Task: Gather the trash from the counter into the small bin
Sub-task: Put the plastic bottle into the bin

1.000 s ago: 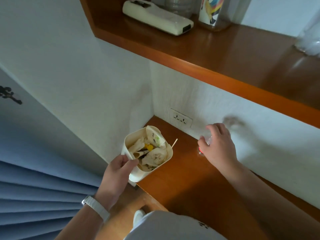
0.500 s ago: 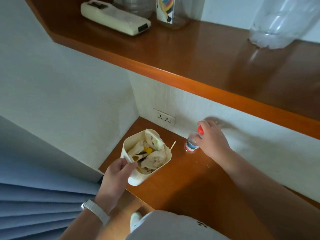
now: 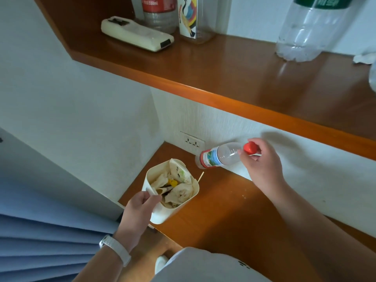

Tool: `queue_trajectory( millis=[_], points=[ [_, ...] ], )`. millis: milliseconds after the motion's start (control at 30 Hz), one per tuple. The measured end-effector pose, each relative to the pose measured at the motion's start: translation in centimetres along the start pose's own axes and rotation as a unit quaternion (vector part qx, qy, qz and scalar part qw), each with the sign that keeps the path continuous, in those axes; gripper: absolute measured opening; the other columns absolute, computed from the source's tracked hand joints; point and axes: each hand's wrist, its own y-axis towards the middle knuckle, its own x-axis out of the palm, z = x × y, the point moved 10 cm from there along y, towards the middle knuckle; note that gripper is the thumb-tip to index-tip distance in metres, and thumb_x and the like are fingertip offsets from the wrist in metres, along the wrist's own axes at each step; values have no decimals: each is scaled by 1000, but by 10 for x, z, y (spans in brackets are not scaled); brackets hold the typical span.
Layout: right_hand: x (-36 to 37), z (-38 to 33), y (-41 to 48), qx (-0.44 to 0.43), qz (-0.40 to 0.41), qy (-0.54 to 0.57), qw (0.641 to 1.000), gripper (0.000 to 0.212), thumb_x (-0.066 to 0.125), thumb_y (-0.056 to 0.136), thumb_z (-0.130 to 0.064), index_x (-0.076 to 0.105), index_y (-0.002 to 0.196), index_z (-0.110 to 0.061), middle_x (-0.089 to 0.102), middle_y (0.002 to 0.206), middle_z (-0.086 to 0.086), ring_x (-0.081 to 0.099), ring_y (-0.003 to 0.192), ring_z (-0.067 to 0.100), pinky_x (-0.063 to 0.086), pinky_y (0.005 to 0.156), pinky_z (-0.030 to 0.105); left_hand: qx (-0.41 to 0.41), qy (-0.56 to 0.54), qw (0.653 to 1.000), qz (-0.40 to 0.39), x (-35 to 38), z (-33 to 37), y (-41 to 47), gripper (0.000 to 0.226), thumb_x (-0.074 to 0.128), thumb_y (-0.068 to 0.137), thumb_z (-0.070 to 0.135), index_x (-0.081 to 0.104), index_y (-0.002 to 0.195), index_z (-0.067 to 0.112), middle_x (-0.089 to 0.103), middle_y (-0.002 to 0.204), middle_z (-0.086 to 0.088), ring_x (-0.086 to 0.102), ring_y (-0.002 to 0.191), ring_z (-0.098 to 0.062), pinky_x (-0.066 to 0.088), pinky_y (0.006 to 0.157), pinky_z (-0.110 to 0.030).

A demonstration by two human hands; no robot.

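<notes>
A small cream bin (image 3: 184, 208) stands at the left end of the wooden counter (image 3: 227, 216), packed with crumpled paper and a yellow scrap. My left hand (image 3: 138, 210) grips its near rim. A thin wooden stick (image 3: 201, 176) leans by the bin's far side. My right hand (image 3: 262, 163) holds a small empty plastic bottle (image 3: 219, 155) by its red-capped neck. The bottle is lifted off the counter and tilted, base pointing left, just right of and above the bin.
A wall socket (image 3: 192, 141) sits behind the bin in the corner. The wooden shelf (image 3: 223, 78) overhangs the counter and carries a cream remote (image 3: 138, 34), bottles, a large clear bottle (image 3: 311, 31) and crumpled paper (image 3: 364, 58). A blue curtain (image 3: 40, 241) hangs at left.
My right hand closed on the bottle by the wall, lifted it off the counter and tipped it sideways. The left hand stayed on the bin's rim.
</notes>
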Motion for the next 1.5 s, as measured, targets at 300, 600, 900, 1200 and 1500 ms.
queue_trajectory(
  millis=[300,600,900,1200,1500],
  points=[
    [-5,-43,-25,4,-33,156,987,30,71,85,-34,61,112,-27,66,105,-8,64,96,5,49,75,18,3,-12,1000,-7,0,-4,-4,21,65,99,34,67,104,14,71,108,-14,67,108,-29,59,94,-40],
    [29,-51,-29,-33,-153,114,981,26,68,86,-36,66,111,-33,67,97,-16,63,91,-2,47,74,13,33,-39,999,-15,-5,0,-12,75,59,60,72,70,108,15,74,108,-12,69,108,-28,57,104,-47],
    [14,-62,0,-71,-194,126,970,32,67,73,-55,68,103,-48,68,92,-17,68,89,14,56,90,44,31,-45,998,-11,-11,-3,-17,68,61,60,66,69,106,16,73,111,-13,68,112,-31,56,107,-49],
    [81,-72,-26,-123,-321,-23,939,40,68,88,-40,60,126,-32,59,117,-17,55,105,2,47,92,25,42,-7,998,-40,5,3,-17,43,64,84,54,71,111,21,79,105,-2,75,104,-23,62,89,-31],
    [130,-67,-16,-84,-350,-9,933,41,69,87,-41,56,123,-29,58,112,-12,56,100,6,48,84,23,17,0,997,-71,18,-4,-20,20,64,101,38,70,114,23,79,110,2,73,103,-19,52,68,-16]
  ],
)
